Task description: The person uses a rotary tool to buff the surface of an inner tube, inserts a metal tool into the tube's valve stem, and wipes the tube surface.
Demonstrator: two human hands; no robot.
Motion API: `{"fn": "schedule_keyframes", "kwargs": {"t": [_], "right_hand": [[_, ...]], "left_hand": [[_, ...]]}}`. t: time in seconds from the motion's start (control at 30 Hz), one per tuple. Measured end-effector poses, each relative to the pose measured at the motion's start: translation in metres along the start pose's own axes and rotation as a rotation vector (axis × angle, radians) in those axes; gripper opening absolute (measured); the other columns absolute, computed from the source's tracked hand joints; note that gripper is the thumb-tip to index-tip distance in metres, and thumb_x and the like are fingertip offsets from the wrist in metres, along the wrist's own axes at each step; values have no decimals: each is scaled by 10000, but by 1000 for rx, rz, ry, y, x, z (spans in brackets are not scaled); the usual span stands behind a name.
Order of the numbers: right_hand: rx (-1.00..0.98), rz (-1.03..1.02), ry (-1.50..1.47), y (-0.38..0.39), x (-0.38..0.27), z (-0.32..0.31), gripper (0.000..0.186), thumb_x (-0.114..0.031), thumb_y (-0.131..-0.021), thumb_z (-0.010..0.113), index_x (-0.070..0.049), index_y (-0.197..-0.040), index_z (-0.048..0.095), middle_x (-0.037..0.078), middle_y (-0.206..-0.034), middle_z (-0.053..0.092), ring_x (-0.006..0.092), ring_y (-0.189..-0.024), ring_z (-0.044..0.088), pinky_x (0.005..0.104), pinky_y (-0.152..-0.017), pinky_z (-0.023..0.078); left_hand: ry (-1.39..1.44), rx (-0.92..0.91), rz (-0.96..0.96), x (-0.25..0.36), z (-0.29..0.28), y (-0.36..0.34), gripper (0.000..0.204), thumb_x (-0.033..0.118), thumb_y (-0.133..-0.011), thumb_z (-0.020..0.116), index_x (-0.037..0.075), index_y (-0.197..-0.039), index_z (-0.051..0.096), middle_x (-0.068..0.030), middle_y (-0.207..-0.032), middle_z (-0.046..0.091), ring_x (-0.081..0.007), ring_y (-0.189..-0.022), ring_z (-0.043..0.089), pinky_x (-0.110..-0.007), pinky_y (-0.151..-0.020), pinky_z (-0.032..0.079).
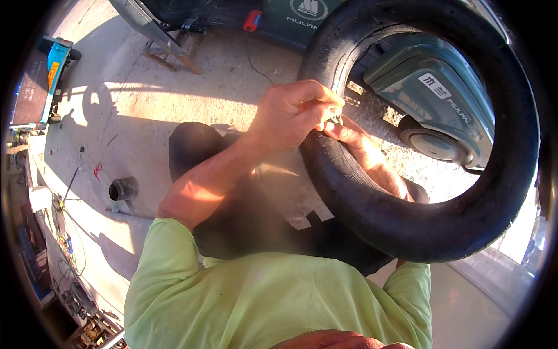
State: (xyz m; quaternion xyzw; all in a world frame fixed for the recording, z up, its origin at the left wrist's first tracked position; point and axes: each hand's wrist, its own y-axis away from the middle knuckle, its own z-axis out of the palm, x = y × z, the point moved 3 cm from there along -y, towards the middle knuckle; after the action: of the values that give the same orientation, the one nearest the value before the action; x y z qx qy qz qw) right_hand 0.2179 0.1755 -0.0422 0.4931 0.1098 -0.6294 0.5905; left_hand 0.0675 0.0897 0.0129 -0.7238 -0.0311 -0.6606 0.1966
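A large black inner tube point(494, 192) stands upright in front of me on the right, inflated into a full ring. My left hand point(290, 113) is closed in a pinch at the left side of the ring. A small metallic piece shows at its fingertips, too small to tell what it is. My right hand point(363, 148) shows through the hole of the ring, and the tube hides part of that forearm. Its thumb presses near the same metallic piece, gripping the tube's inner edge; its other fingers are mostly hidden.
Beyond the tube is a dark green vehicle panel point(430, 87). A red object point(251, 21) with a thin cord is at the top. On the concrete floor point(145, 151) lies a dark cylindrical container point(124, 189). A blue cart point(55, 72) stands far left; tools point(81, 302) clutter the lower left.
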Motion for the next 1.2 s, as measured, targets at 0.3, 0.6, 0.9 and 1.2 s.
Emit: {"fn": "schedule_keyframes", "kwargs": {"t": [0.3, 0.6, 0.9, 1.2], "right_hand": [[-3, 6, 2, 0, 1, 0, 633, -260, -926, 729, -28, -1441, 444, 104, -1264, 600, 207, -1159, 589, 357, -999, 477], [-15, 2, -3, -1, 1, -2, 631, -254, -927, 724, -29, -1446, 443, 103, -1264, 603, 207, -1158, 591, 357, -999, 477], [-17, 6, 19, 0, -2, 3, 628, -247, -929, 719, -30, -1451, 443, 102, -1264, 606, 206, -1156, 594, 356, -998, 478], [-17, 4, 23, -1, -2, 3, 626, -241, -931, 714, -32, -1455, 443, 101, -1264, 610, 206, -1155, 597, 355, -998, 478]], "left_hand": [[-162, 16, 104, -2, 2, 3, 78, 42, -939, 703, 21, -1008, 732, -59, -857, 734, -107, -700, 673, -266, -637, 542], [-137, -22, 94, -7, 5, 4, 71, 54, -954, 692, 12, -1005, 717, -48, -855, 717, -102, -727, 665, -264, -658, 546], [-93, -21, 26, -7, 2, 6, 75, 35, -959, 677, 15, -1019, 717, -34, -860, 716, -83, -749, 650, -259, -676, 540], [-73, -40, 20, -10, 2, 7, 79, 56, -967, 675, 15, -1022, 715, -33, -860, 707, -85, -748, 649, -261, -674, 540]]}}
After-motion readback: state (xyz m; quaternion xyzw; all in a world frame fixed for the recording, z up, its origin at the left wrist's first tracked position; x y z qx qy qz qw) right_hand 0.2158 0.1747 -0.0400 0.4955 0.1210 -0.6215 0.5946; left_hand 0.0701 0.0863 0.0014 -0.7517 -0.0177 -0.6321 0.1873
